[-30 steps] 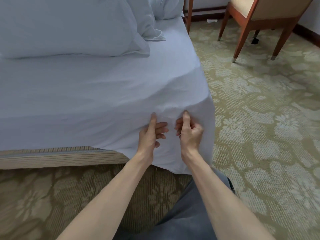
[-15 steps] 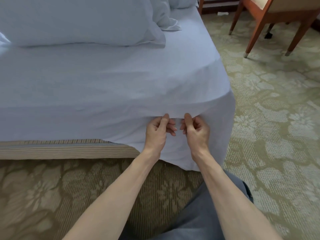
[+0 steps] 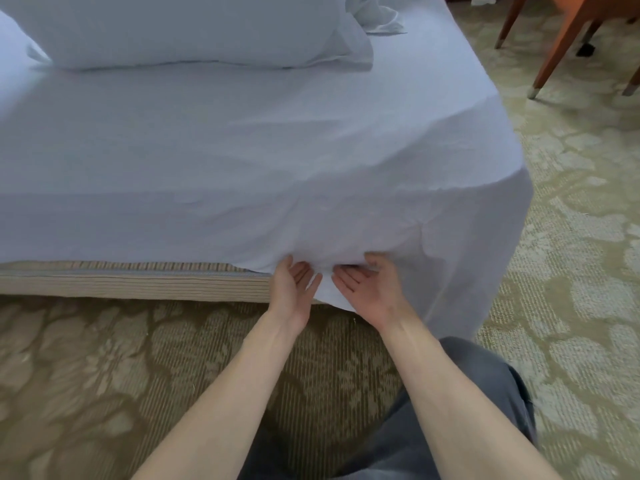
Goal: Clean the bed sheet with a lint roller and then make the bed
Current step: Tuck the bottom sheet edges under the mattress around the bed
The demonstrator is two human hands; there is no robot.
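My left hand and right hand lie palm-up, fingers straight, gripping nothing. The bed sheet bunches just above my fingertips, its loose corner hanging between and behind them.

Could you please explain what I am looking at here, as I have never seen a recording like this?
There is no machine here: a person wears one camera on the head, looking down, so the two bare forearms you see are their own. The left hand and right hand lie palm up with fingers fairly straight at the hanging corner of the white bed sheet, thumbs touching its fold; neither closes round it. On the sheet lies a white pillow. Below the sheet a striped bed base shows. A wooden chair stands on the patterned carpet.
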